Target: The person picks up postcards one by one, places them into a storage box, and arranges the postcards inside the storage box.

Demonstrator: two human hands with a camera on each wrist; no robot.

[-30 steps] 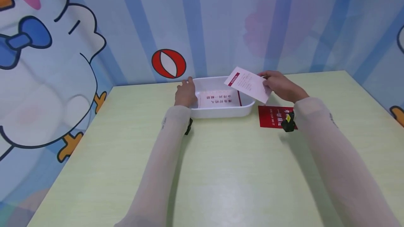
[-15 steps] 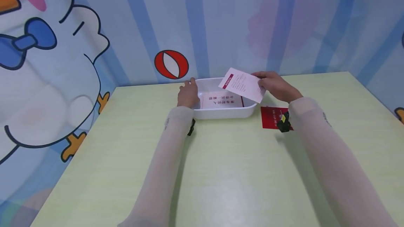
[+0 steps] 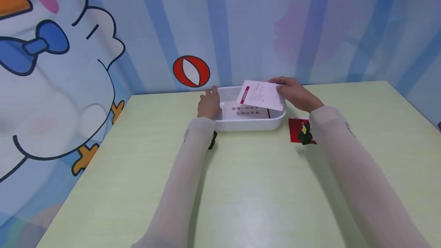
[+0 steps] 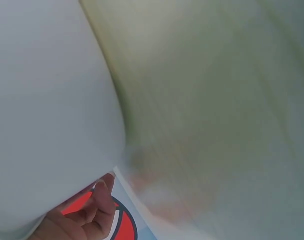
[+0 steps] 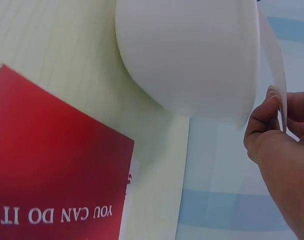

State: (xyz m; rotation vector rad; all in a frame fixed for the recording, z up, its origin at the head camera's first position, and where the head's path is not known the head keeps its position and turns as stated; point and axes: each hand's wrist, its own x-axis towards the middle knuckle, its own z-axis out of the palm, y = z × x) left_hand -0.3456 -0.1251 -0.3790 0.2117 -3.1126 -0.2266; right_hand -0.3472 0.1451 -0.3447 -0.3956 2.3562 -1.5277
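Note:
A white plastic tray [image 3: 246, 125] stands near the table's back edge, with a printed card [image 3: 242, 112] lying inside. My left hand [image 3: 209, 103] grips the tray's left end; in the left wrist view its fingers [image 4: 99, 212] curl at the rim. Over the tray's right half, my right hand [image 3: 294, 93] pinches another white card [image 3: 261, 95] with a dark red strip by its right edge. This card is tilted, and the right wrist view shows it edge-on between thumb and fingers. Whether it touches the tray's rim I cannot tell.
On the table right of the tray lies a red card [image 5: 61, 160] reading "YOU CAN DO IT", partly hidden by my right wrist in the head view. A white card edge shows beneath it. A patterned blue wall [image 3: 255, 22] rises directly behind the pale table [image 3: 241, 186].
The card in my right hand has moved left and lower over the tray, turning more level. My left hand stays on the tray's end. The head view has shifted slightly.

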